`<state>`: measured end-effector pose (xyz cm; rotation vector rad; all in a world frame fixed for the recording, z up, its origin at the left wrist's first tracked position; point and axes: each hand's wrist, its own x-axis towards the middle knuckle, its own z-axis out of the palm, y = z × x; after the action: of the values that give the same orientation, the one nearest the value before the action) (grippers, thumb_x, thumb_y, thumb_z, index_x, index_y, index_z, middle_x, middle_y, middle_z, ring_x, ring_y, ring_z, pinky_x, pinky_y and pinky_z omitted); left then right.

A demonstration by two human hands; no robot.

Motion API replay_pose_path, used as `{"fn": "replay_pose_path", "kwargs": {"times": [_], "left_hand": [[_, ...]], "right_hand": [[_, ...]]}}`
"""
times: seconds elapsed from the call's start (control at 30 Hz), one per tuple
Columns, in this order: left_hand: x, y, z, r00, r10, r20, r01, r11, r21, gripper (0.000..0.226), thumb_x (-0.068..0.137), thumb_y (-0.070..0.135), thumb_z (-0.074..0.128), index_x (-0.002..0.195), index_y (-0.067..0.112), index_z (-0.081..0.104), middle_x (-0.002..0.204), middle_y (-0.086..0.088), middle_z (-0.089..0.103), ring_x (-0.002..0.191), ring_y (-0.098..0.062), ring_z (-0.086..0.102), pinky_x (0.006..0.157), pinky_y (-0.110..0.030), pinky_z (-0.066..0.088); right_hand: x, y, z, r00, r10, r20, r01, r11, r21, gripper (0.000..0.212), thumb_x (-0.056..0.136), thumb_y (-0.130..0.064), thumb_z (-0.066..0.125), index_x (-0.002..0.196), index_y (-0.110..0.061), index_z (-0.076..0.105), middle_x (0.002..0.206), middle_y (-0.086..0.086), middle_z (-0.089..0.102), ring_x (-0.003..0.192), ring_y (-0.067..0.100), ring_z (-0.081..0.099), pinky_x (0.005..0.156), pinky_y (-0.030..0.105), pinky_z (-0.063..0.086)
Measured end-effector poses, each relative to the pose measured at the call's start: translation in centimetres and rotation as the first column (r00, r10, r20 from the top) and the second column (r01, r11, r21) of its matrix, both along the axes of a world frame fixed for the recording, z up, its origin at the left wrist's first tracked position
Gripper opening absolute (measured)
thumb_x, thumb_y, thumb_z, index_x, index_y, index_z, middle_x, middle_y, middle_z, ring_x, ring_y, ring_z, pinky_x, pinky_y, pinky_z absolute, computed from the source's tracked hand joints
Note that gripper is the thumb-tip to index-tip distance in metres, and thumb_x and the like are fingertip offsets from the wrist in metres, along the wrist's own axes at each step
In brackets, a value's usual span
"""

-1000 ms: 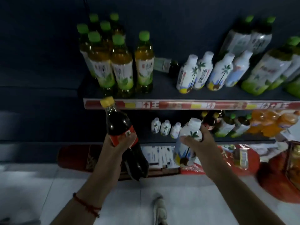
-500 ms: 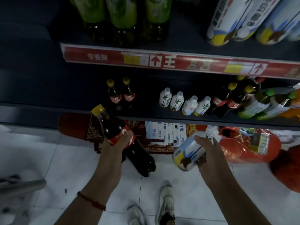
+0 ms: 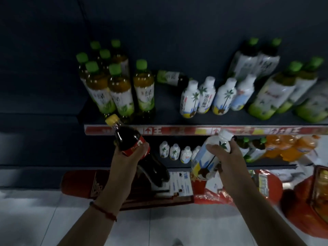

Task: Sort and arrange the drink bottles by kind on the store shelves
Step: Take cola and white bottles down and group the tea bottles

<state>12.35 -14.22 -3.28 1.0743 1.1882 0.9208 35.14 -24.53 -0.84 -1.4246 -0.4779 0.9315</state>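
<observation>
My left hand [image 3: 126, 159] grips a dark cola bottle [image 3: 129, 137] with a yellow cap and red label, tilted left below the upper shelf edge [image 3: 177, 130]. My right hand [image 3: 225, 157] holds a white coconut-drink bottle [image 3: 211, 150] with a palm-tree label, cap pointing up right. On the upper shelf stand several green-capped tea bottles [image 3: 113, 87] at left and several white coconut bottles [image 3: 207, 96] in the middle. More small coconut bottles [image 3: 174, 151] stand on the lower shelf between my hands.
One green-label bottle [image 3: 170, 78] lies on its side behind the coconut row. Larger green-capped bottles [image 3: 276, 91] lean at the upper right. Orange drink bottles [image 3: 287, 146] fill the lower shelf's right. Red packages [image 3: 301, 197] and a carton sit on the floor below.
The view has swung back up from the lower shelf to the upper one. Both hands, still holding their bottles, now sit higher, near the upper shelf's red edge strip.
</observation>
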Motion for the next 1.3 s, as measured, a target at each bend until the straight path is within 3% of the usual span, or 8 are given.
{"fn": "replay_pose_path", "kwargs": {"times": [0.17, 0.37, 0.67, 0.8, 0.87, 0.97, 1.07, 1.3], "left_hand": [[1.3, -0.1, 2.4, 0.999, -0.025, 0.025, 0.024, 0.999, 0.029, 0.054, 0.072, 0.040, 0.080, 0.121, 0.026, 0.063, 0.110, 0.003, 0.072, 0.102, -0.014, 0.068, 0.086, -0.033, 0.052], [2.0, -0.6, 2.1, 0.999, -0.033, 0.026, 0.032, 0.999, 0.008, 0.050, 0.069, 0.039, 0.080, 0.115, 0.027, 0.066, 0.105, 0.004, 0.075, 0.100, -0.016, 0.070, 0.097, -0.046, 0.053], [1.3, 0.0, -0.8, 1.000, -0.005, -0.027, 0.005, 1.000, 0.008, 0.035, 0.078, 0.026, 0.081, 0.108, 0.028, 0.064, 0.098, 0.005, 0.073, 0.093, -0.012, 0.069, 0.078, -0.028, 0.051], [0.9, 1.1, -4.5, 0.995, -0.015, -0.101, 0.020, 0.999, 0.045, 0.046, 0.075, 0.028, 0.083, 0.117, 0.024, 0.063, 0.104, 0.004, 0.072, 0.094, -0.009, 0.069, 0.080, -0.025, 0.052], [0.9, 1.9, -7.5, 0.989, 0.001, -0.145, 0.010, 0.997, 0.077, 0.048, 0.075, 0.025, 0.084, 0.117, 0.026, 0.060, 0.104, 0.008, 0.070, 0.090, -0.002, 0.068, 0.076, -0.019, 0.052], [1.0, 2.9, -13.4, 0.983, 0.016, -0.185, 0.004, 0.994, 0.107, 0.060, 0.072, 0.023, 0.087, 0.124, 0.023, 0.058, 0.110, 0.007, 0.070, 0.096, -0.003, 0.068, 0.082, -0.022, 0.054], [1.6, 3.8, -20.1, 0.975, 0.010, -0.224, 0.016, 0.994, 0.111, 0.062, 0.071, 0.017, 0.088, 0.124, 0.021, 0.057, 0.110, 0.009, 0.069, 0.094, 0.002, 0.066, 0.076, -0.009, 0.050], [3.5, 8.4, -32.1, 0.934, -0.034, -0.355, 0.116, 0.970, 0.214, 0.053, 0.076, 0.018, 0.085, 0.120, 0.022, 0.056, 0.101, 0.021, 0.067, 0.090, 0.014, 0.063, 0.075, -0.001, 0.044]], "right_hand": [[2.1, 0.7, 3.0, 0.951, -0.051, 0.304, 0.051, 0.999, 0.009, 0.037, 0.081, -0.021, 0.077, 0.110, -0.031, 0.058, 0.097, 0.004, 0.067, 0.086, 0.023, 0.067, 0.068, 0.041, 0.055], [5.3, 7.4, 4.2, 0.877, -0.064, 0.475, 0.030, 0.996, 0.078, 0.033, 0.075, -0.028, 0.081, 0.100, -0.030, 0.060, 0.091, -0.009, 0.071, 0.083, 0.009, 0.069, 0.070, 0.029, 0.054], [8.1, 13.3, -0.4, 0.595, -0.083, 0.800, 0.186, 0.982, -0.037, 0.047, 0.064, -0.056, 0.073, 0.080, -0.022, 0.044, 0.079, -0.001, 0.049, 0.079, 0.023, 0.051, 0.065, 0.033, 0.037], [8.4, 13.6, -1.6, 0.590, -0.090, 0.803, 0.179, 0.984, -0.021, 0.059, 0.068, -0.059, 0.071, 0.111, -0.022, 0.053, 0.111, 0.003, 0.058, 0.100, 0.022, 0.058, 0.084, 0.042, 0.053], [7.6, 12.3, -2.6, 0.638, -0.149, 0.756, 0.181, 0.983, 0.041, 0.070, 0.076, -0.048, 0.073, 0.135, -0.025, 0.044, 0.133, -0.002, 0.048, 0.117, 0.013, 0.051, 0.100, 0.035, 0.047], [5.6, 8.5, -5.8, 0.567, -0.180, 0.804, 0.188, 0.978, 0.087, 0.068, 0.083, -0.038, 0.070, 0.141, -0.025, 0.038, 0.141, -0.002, 0.040, 0.128, 0.012, 0.041, 0.107, 0.036, 0.040], [3.5, 5.0, -12.7, 0.577, -0.013, 0.817, 0.091, 0.995, -0.049, 0.053, 0.087, -0.030, 0.068, 0.134, -0.026, 0.044, 0.130, -0.004, 0.043, 0.120, 0.019, 0.048, 0.095, 0.047, 0.049], [2.6, 5.1, -29.9, 0.625, 0.486, 0.611, -0.145, 0.841, -0.520, 0.054, 0.089, -0.035, 0.067, 0.137, -0.029, 0.044, 0.134, -0.001, 0.048, 0.109, 0.009, 0.049, 0.087, 0.028, 0.043]]}}
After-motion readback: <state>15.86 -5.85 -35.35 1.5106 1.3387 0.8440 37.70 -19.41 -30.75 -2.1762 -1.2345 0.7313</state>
